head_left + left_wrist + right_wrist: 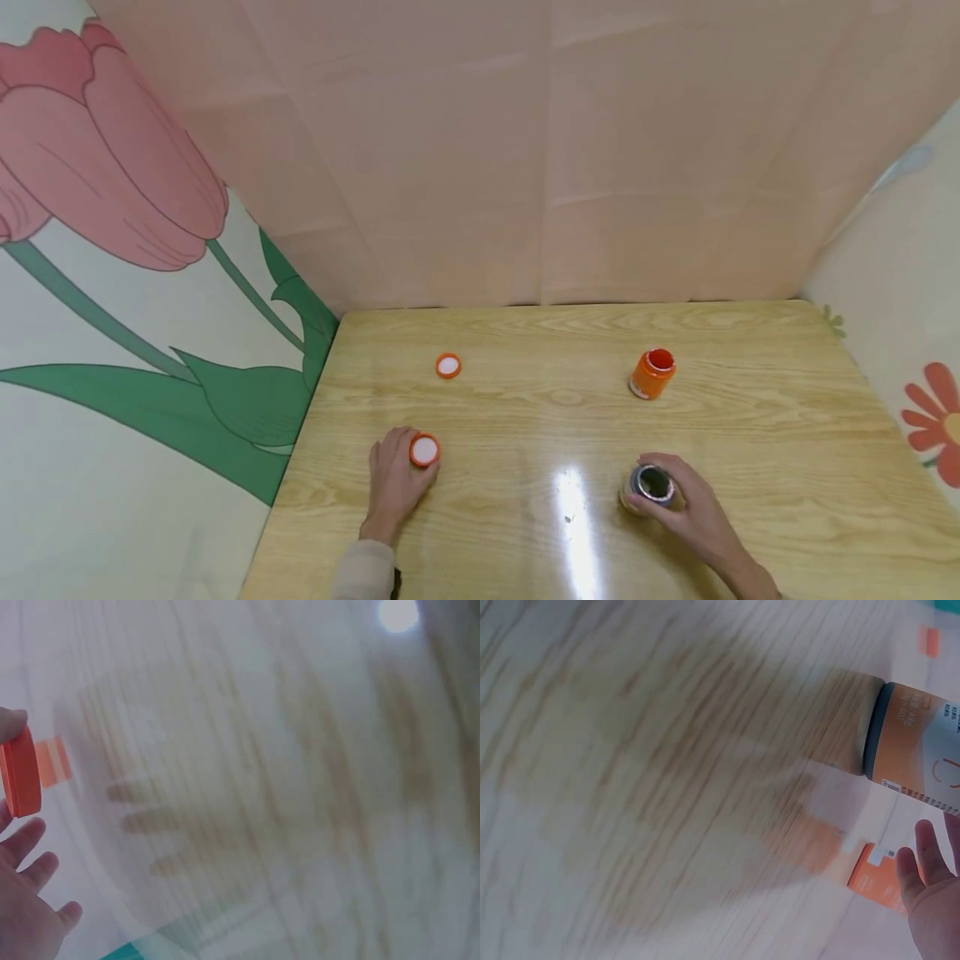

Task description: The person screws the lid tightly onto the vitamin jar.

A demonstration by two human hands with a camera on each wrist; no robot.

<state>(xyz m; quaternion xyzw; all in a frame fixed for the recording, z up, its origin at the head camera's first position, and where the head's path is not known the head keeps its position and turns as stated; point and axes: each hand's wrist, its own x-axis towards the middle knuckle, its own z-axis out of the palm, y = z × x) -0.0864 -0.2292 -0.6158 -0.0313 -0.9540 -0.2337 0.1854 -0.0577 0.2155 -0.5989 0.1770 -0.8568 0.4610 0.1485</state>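
Note:
At the left of the head view, my left hand (397,475) pinches an orange lid (424,450) with its white inner face up. Its thumb and a finger are at the lid's edge in the left wrist view, where the orange lid (22,772) is seen side-on. On the right, my right hand (693,508) grips a dark, open-mouthed jar (652,485) between thumb and fingers. In the right wrist view that jar (915,742) shows a printed label and a dark base close over the table.
A second orange lid (448,366) lies white side up on the wooden table (540,375). An open orange jar (651,377) with a red inside stands at the back right. A beige cloth (540,167) hangs behind, with painted panels (112,467) at both sides.

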